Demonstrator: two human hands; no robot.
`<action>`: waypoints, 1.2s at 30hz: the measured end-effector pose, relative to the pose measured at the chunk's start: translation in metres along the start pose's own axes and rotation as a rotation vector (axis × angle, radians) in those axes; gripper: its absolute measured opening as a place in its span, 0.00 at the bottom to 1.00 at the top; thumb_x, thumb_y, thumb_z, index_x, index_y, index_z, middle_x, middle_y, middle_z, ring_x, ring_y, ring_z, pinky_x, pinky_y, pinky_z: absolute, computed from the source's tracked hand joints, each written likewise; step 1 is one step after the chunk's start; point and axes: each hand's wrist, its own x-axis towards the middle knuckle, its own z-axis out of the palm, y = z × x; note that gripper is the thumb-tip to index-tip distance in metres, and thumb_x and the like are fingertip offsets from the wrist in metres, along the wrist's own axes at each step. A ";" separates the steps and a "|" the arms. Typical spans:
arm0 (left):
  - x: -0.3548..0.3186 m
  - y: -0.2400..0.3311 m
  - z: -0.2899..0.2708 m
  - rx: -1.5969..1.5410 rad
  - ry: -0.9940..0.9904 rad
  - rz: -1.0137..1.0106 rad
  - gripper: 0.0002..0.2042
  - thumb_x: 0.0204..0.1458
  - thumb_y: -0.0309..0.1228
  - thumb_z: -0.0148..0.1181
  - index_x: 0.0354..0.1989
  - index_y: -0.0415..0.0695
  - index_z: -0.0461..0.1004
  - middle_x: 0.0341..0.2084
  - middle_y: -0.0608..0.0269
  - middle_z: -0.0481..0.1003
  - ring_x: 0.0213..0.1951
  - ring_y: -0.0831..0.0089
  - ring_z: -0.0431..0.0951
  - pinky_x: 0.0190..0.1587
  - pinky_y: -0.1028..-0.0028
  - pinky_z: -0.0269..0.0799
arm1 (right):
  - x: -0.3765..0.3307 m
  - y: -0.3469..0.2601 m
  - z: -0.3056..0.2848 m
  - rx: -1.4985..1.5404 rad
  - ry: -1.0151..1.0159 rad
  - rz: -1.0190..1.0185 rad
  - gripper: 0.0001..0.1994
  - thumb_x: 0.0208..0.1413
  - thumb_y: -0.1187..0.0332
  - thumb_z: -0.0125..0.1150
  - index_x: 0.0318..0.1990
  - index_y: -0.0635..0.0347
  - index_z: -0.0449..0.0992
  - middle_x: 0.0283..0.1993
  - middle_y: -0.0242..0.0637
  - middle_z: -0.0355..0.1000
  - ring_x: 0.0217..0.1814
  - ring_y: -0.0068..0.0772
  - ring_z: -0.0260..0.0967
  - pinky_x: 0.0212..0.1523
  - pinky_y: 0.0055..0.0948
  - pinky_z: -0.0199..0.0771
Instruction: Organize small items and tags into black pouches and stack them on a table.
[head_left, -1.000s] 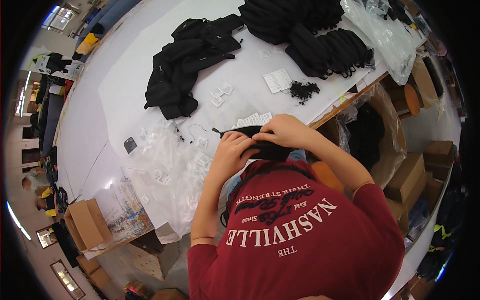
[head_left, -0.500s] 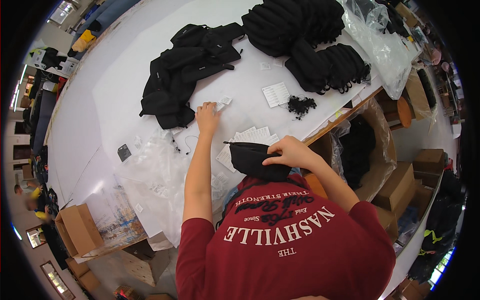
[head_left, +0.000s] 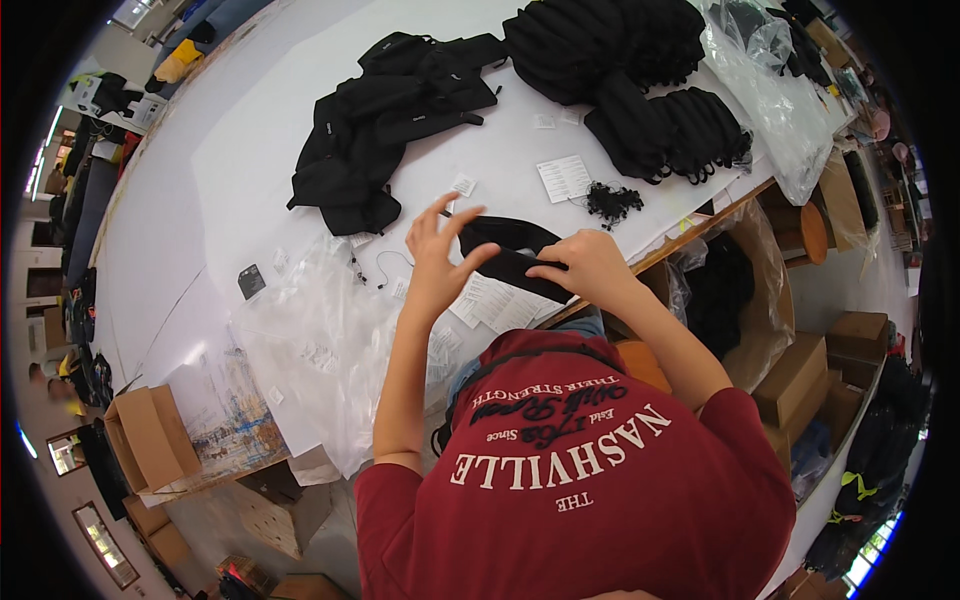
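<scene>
My right hand (head_left: 592, 262) pinches the edge of a black fabric pouch (head_left: 520, 245), whose mouth gapes apart above the table's near edge. At the pouch's other end is my left hand (head_left: 440, 243), its fingers spread and its thumb by the pouch; I see nothing clearly held in it. Fanned white printed slips (head_left: 500, 303) lie just under the pouch. Beyond the left fingers rests a small white packet (head_left: 463, 185). A white printed sheet (head_left: 563, 179) and a tangle of thin black cords (head_left: 613, 204) lie past the right hand.
Loose black pouches (head_left: 350, 150) are heaped at the far left, with stacked black pouches (head_left: 610, 45) at the far right. Clear plastic bags (head_left: 310, 340) cover the table's near left. A plastic-lined carton (head_left: 765, 290) and other cardboard boxes (head_left: 795, 375) stand off the right edge.
My left hand has come back from the small white packets to the pouch. The right hand has lifted the pouch forward, and its mouth now gapes. The view has shifted slightly.
</scene>
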 end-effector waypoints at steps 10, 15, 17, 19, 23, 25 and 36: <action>-0.058 0.003 0.052 -1.978 0.207 -0.670 0.25 0.51 0.34 0.60 0.57 0.45 0.60 0.51 0.63 0.67 0.54 0.69 0.66 0.58 0.66 0.60 | 0.003 -0.056 -0.007 0.214 0.382 -0.108 0.09 0.50 0.66 0.60 0.39 0.56 0.77 0.17 0.31 0.64 0.17 0.30 0.59 0.23 0.27 0.57; -0.046 0.018 0.024 -1.851 0.463 -0.688 0.21 0.52 0.29 0.56 0.55 0.46 0.62 0.48 0.65 0.69 0.50 0.70 0.69 0.54 0.67 0.64 | -0.016 -0.062 -0.011 0.513 0.383 0.199 0.14 0.54 0.75 0.51 0.49 0.56 0.69 0.24 0.36 0.62 0.23 0.33 0.58 0.26 0.29 0.61; -0.045 0.022 0.019 -1.836 0.484 -0.683 0.21 0.52 0.27 0.57 0.55 0.46 0.62 0.47 0.65 0.69 0.50 0.70 0.69 0.53 0.68 0.65 | -0.023 -0.060 -0.009 0.537 0.392 0.231 0.15 0.52 0.77 0.51 0.48 0.56 0.70 0.26 0.36 0.62 0.27 0.32 0.59 0.31 0.28 0.61; -0.043 0.026 0.014 -1.744 0.550 -0.668 0.17 0.55 0.32 0.53 0.52 0.40 0.66 0.46 0.61 0.71 0.48 0.68 0.71 0.53 0.68 0.65 | -0.029 -0.050 -0.002 0.518 0.362 0.190 0.15 0.52 0.77 0.51 0.48 0.57 0.70 0.29 0.34 0.63 0.32 0.28 0.60 0.35 0.27 0.61; -0.038 0.051 0.002 -1.671 0.478 -0.607 0.21 0.48 0.23 0.59 0.53 0.43 0.64 0.44 0.61 0.71 0.46 0.68 0.72 0.49 0.69 0.69 | -0.030 -0.039 -0.011 0.799 0.231 0.180 0.17 0.51 0.75 0.50 0.50 0.59 0.69 0.41 0.34 0.68 0.47 0.25 0.63 0.47 0.26 0.60; -0.039 0.063 -0.001 -1.603 0.218 -0.659 0.25 0.43 0.22 0.62 0.52 0.41 0.64 0.43 0.58 0.72 0.46 0.67 0.72 0.49 0.69 0.70 | -0.019 -0.039 -0.021 0.823 0.195 0.142 0.16 0.54 0.73 0.49 0.52 0.60 0.69 0.48 0.36 0.69 0.51 0.24 0.64 0.49 0.23 0.60; -0.031 0.087 -0.009 -1.516 0.040 -0.801 0.17 0.45 0.29 0.61 0.43 0.35 0.70 0.31 0.58 0.75 0.30 0.73 0.77 0.33 0.77 0.74 | 0.005 -0.050 -0.037 0.548 0.668 0.029 0.06 0.46 0.78 0.62 0.34 0.62 0.75 0.34 0.33 0.72 0.34 0.21 0.66 0.37 0.20 0.64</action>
